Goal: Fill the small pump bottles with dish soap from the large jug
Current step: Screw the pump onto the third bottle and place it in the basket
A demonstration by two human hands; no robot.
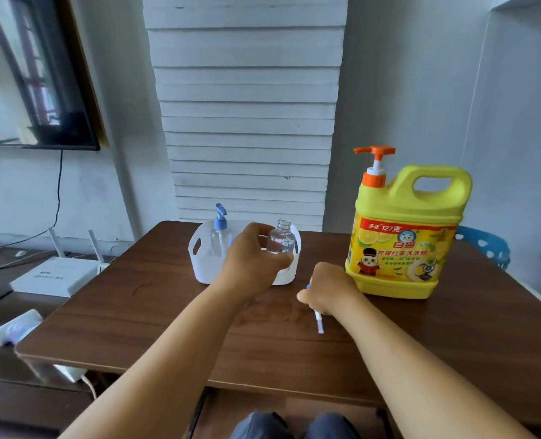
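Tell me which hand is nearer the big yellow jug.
Right. The right hand sits just beside the yellow jug, at its lower left, holding a pump head. The left hand is farther left, gripping the open bottle.

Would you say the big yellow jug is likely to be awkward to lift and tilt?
Probably heavy: the yellow jug looks large and opaque, so its fill level is unclear. Its moulded handle should give a firm grip. The broad base suggests it won't tip easily.

Off to your left: white router [55,275] on low shelf, dark screen [31,74] on wall, blue chair [487,245] behind table [136,315].
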